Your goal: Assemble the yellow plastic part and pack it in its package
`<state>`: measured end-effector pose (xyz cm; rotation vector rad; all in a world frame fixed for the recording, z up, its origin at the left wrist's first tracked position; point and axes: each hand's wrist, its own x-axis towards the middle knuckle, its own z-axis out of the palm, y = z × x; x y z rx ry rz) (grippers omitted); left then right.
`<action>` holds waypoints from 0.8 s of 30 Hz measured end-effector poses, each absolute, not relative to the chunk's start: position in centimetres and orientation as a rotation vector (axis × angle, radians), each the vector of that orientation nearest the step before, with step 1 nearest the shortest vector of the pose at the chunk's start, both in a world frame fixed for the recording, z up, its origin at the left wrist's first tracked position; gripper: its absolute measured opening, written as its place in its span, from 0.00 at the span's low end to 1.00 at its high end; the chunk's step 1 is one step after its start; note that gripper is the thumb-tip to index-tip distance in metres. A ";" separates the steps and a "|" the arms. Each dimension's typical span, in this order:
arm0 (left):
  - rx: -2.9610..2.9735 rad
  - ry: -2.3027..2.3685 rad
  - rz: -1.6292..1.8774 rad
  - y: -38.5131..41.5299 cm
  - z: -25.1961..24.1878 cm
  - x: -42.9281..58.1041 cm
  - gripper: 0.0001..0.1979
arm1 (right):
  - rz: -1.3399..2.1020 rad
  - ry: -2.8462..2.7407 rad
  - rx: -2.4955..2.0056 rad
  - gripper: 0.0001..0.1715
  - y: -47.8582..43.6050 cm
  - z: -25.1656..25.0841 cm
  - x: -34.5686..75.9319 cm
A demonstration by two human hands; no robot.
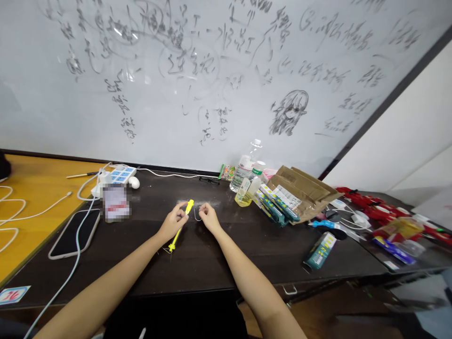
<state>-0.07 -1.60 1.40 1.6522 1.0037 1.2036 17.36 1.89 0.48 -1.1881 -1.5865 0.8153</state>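
My left hand (174, 222) grips a slim yellow tool (181, 225) that slants from upper right to lower left over the dark desk (226, 254). My right hand (209, 216) pinches a thin bent wire (197, 214) just right of the tool's top end. Both hands sit close together at the middle of the desk, forearms reaching in from the bottom edge. A fine thread or wire end shows near the tool's lower tip.
A phone (75, 232) on a white cable lies at left, a power strip (118, 176) behind it. Bottles (247, 175), boxed packs (276, 203), an open cardboard box (305, 188) and a green pack (320, 250) stand at right. A scribbled whiteboard (197, 80) fills the back.
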 end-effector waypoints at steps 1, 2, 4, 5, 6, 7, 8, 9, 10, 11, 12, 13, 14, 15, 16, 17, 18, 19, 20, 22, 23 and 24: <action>1.629 1.005 1.197 -1.5 1.3 0.0 0.27 | 0.923 -1.487 -1.140 0.04 2.0 0.4 17.1; 1.606 1.005 1.191 -1.4 1.2 0.0 0.27 | 1.041 -1.410 -1.094 0.04 1.9 0.4 16.9; 1.566 1.005 1.192 -1.2 1.0 -0.1 0.26 | 1.287 -1.308 -0.990 0.05 1.5 0.7 16.4; 1.553 1.005 1.197 -1.1 0.9 -0.1 0.25 | 1.392 -1.277 -0.928 0.06 1.2 0.9 16.1; 1.545 1.005 1.200 -1.1 0.9 -0.1 0.24 | 1.479 -1.263 -0.863 0.06 0.9 1.0 16.0; 1.541 1.006 1.200 -1.1 0.9 -0.1 0.22 | 1.544 -1.259 -0.804 0.06 0.6 1.2 15.9; 1.541 1.002 1.194 -1.2 1.0 -0.1 0.21 | 1.592 -1.262 -0.758 0.05 0.3 1.3 15.8; 1.542 0.993 1.183 -1.3 1.0 -0.1 0.19 | 1.620 -1.272 -0.729 0.05 0.1 1.3 15.8; 1.544 0.980 1.167 -1.4 1.2 -0.1 0.18 | 1.631 -1.286 -0.721 0.05 0.0 1.4 15.8; 1.545 0.964 1.150 -1.6 1.3 0.0 0.18 | 1.625 -1.301 -0.735 0.05 -0.1 1.4 15.7; 1.547 0.946 1.132 -1.7 1.4 0.1 0.17 | 1.608 -1.316 -0.767 0.05 -0.1 1.3 15.7; 1.547 0.928 1.117 -1.9 1.5 0.1 0.17 | 1.583 -1.330 -0.808 0.06 -0.1 1.3 15.6; 1.547 0.912 1.106 -2.0 1.5 0.2 0.17 | 1.558 -1.345 -0.849 0.07 -0.1 1.2 15.5; 1.542 0.898 1.104 -2.0 1.6 0.2 0.17 | 1.529 -1.357 -0.885 0.09 0.0 1.1 15.4; 1.534 0.885 1.105 -2.0 1.6 0.2 0.17 | 1.496 -1.368 -0.909 0.10 0.1 1.0 15.4; 1.517 0.876 1.114 -2.0 1.7 0.2 0.16 | 1.459 -1.379 -0.922 0.11 0.2 0.8 15.3; 1.493 0.873 1.123 -1.9 1.7 0.1 0.15 | 1.415 -1.387 -0.927 0.12 0.3 0.7 15.3; 1.465 0.874 1.128 -1.8 1.8 0.1 0.14 | 1.365 -1.397 -0.933 0.13 0.4 0.5 15.3; 1.436 0.878 1.126 -1.7 1.8 0.1 0.13 | 1.315 -1.410 -0.944 0.13 0.5 0.4 15.4; 1.391 0.886 1.103 -1.6 2.1 0.0 0.13 | 1.210 -1.454 -0.968 0.12 0.6 0.3 15.5; 1.379 0.887 1.090 -1.7 2.2 0.0 0.13 | 1.160 -1.481 -0.975 0.12 0.6 0.2 15.6; 1.375 0.886 1.075 -1.8 2.4 0.0 0.14 | 1.114 -1.508 -0.977 0.11 0.5 0.3 15.6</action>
